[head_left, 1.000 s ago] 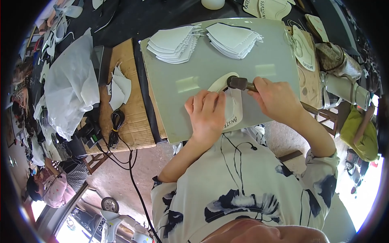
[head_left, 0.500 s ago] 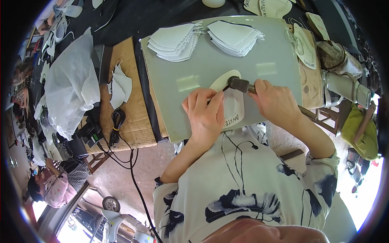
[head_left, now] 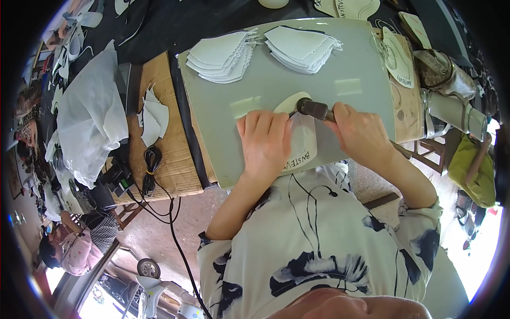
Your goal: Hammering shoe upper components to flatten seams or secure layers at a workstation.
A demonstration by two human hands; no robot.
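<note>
It's bright in here: daylight washes the opening at lower right point(head_left: 486, 258) out to plain white, and a second opening low on the left point(head_left: 95, 299) burns out too. Two pale glare patches lie on the grey board point(head_left: 255, 87); the plastic bag point(head_left: 90, 117) has a soft sheen. The hammer point(head_left: 312, 109), left hand point(head_left: 264, 142) and right hand point(head_left: 365, 130) look fairly sharp; the co-worker point(head_left: 74, 252) appears small and soft. Straight edges bow toward a black, blue-fringed rim.
</note>
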